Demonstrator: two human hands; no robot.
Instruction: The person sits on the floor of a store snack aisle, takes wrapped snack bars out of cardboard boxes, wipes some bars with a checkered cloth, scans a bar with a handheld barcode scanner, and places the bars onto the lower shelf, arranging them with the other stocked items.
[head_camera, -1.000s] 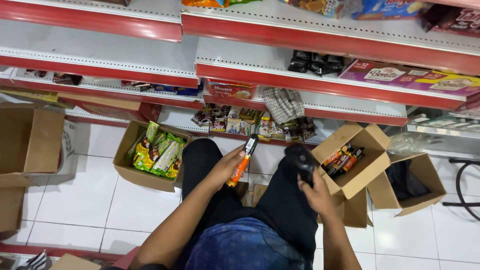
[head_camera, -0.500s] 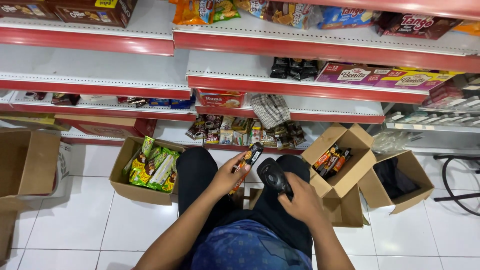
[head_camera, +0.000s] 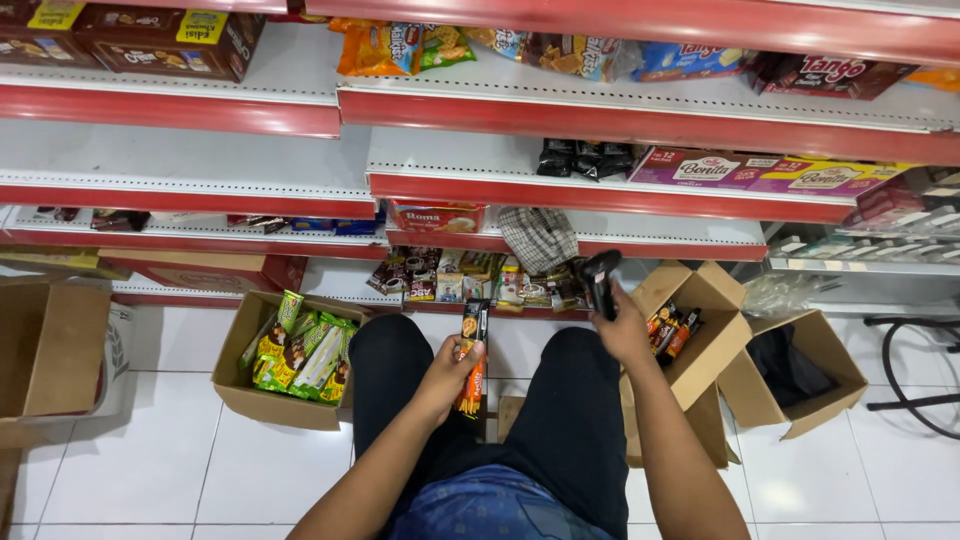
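While left grip (head_camera: 447, 368) clamps snack packet (head_camera: 472, 355) upright, right grip (head_camera: 622, 325) clamps raised scanner (head_camera: 598, 280).

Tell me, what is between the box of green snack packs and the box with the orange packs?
In the head view, the person's legs in dark trousers lie between the green-pack box and the orange-pack box, with the left hand holding an orange snack pack.

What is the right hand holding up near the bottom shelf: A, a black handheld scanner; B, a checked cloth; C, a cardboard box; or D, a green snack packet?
A: the right hand grips a black handheld scanner, raised in front of the lowest shelf, while the left hand holds an orange snack packet.
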